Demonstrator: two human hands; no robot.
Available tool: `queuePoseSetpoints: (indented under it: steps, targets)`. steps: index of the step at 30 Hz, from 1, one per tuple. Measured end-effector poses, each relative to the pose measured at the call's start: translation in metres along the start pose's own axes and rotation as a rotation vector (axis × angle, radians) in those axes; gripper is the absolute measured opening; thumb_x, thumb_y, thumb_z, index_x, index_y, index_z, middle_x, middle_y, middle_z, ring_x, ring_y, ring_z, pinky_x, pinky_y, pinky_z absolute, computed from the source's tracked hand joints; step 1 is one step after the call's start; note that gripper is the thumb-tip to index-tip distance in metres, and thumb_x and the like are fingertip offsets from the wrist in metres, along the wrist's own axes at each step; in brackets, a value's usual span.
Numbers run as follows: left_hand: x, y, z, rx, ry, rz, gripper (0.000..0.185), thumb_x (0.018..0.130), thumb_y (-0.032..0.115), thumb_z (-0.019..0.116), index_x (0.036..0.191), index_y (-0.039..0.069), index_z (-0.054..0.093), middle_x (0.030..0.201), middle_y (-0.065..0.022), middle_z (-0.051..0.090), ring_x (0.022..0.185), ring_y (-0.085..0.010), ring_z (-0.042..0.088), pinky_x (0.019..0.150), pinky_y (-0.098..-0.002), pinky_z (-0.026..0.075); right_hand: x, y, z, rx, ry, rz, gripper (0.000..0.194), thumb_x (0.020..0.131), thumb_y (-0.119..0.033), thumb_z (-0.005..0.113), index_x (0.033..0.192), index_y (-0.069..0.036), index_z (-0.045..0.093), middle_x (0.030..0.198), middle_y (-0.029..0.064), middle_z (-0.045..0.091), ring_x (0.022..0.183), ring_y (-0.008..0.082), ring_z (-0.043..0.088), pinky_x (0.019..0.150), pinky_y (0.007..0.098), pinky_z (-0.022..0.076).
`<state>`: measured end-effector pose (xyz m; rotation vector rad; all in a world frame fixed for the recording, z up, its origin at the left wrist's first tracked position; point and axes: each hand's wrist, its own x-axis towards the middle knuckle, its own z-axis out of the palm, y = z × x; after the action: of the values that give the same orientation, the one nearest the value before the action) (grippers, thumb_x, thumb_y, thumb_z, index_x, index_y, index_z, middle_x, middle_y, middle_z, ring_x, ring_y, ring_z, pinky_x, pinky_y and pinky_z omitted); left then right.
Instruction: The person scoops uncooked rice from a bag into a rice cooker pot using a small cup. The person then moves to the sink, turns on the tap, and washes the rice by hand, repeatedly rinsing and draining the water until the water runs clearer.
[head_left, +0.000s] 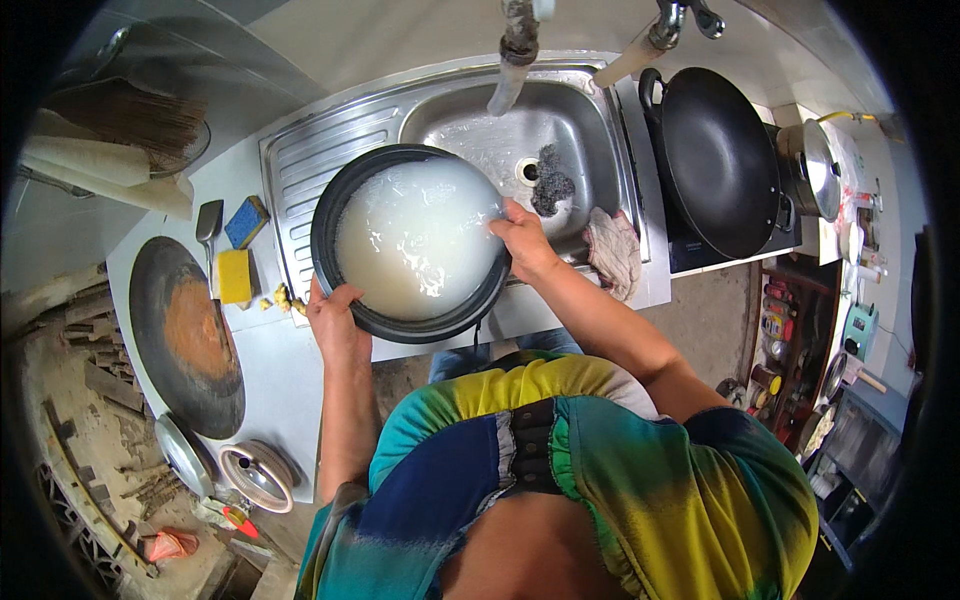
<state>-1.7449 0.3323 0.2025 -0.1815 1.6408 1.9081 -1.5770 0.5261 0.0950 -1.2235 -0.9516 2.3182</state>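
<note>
A large black round pot (420, 330) holds cloudy whitish water, with pale grains dimly visible at its left side. My left hand (337, 319) grips its lower left rim, thumb over the edge. On the right rim, my right hand (523, 238) holds on with the fingers at the water's edge. The pot is over the front of a stainless steel sink (480, 112), covering parts of the ribbed drainboard (330, 150) and the basin. Beside the drain (529, 171) lies a dark scouring mesh (551, 184). A worn tap (510, 82) reaches over the basin.
A cloth (613, 251) hangs on the sink's front right edge. Further right, a black wok (716, 161) stands on a cooktop beside a lidded metal pot (817, 169). At left are two sponges (235, 276), a spatula (209, 225), ginger pieces (282, 298) and a large rust-stained wok (187, 337).
</note>
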Motion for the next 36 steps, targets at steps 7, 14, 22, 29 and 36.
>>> queuePoseSetpoints:
  steps: [7, 14, 22, 29, 36]
  targets:
    - [-0.002, 0.0, -0.002, 0.022, -0.025, -0.004, 0.048, 0.073, -0.016, 0.048, 0.117, -0.002, 0.059, 0.099, -0.0109, 0.067, 0.082, -0.0212, 0.064, 0.073, -0.0301, 0.053, 0.003, 0.007, -0.005, 0.001, -0.003, 0.04, 0.045, 0.087, 0.006, 0.05, 0.13, -0.004, 0.057, 0.105, 0.0087, 0.067, 0.088, 0.0184, 0.065, 0.079, 0.0344, 0.0539]
    - [-0.002, -0.001, -0.001, 0.034, -0.009, 0.011, 0.048, 0.073, -0.016, 0.049, 0.118, -0.003, 0.06, 0.094, -0.0072, 0.067, 0.076, -0.0153, 0.061, 0.069, -0.0256, 0.049, 0.001, 0.009, -0.005, 0.041, -0.004, 0.074, 0.043, 0.086, 0.004, 0.051, 0.128, -0.003, 0.057, 0.104, 0.0084, 0.067, 0.089, 0.0189, 0.064, 0.08, 0.0341, 0.0526]
    - [-0.005, 0.005, 0.011, 0.09, 0.0, -0.011, 0.049, 0.073, -0.015, 0.049, 0.118, -0.003, 0.061, 0.095, -0.0065, 0.066, 0.077, -0.014, 0.058, 0.069, -0.0254, 0.048, 0.006, 0.017, -0.012, 0.073, -0.011, 0.088, 0.042, 0.087, 0.005, 0.048, 0.128, -0.004, 0.057, 0.107, 0.0092, 0.066, 0.091, 0.0209, 0.064, 0.084, 0.0358, 0.0532]
    - [-0.005, 0.009, 0.021, 0.158, 0.017, 0.009, 0.047, 0.073, -0.014, 0.048, 0.117, -0.003, 0.062, 0.092, -0.0049, 0.065, 0.076, -0.0126, 0.057, 0.068, -0.0235, 0.045, 0.006, 0.016, -0.014, 0.08, 0.001, 0.101, 0.042, 0.088, 0.005, 0.048, 0.128, -0.004, 0.057, 0.107, 0.0095, 0.066, 0.093, 0.022, 0.064, 0.085, 0.0373, 0.053]
    - [0.001, 0.009, 0.025, 0.153, -0.012, 0.006, 0.049, 0.072, -0.014, 0.049, 0.117, -0.003, 0.062, 0.093, -0.0041, 0.065, 0.076, -0.0119, 0.056, 0.07, -0.0233, 0.045, 0.008, 0.011, -0.013, 0.071, 0.006, 0.097, 0.042, 0.089, 0.005, 0.048, 0.13, -0.004, 0.056, 0.11, 0.0111, 0.065, 0.095, 0.0244, 0.064, 0.087, 0.039, 0.0536]
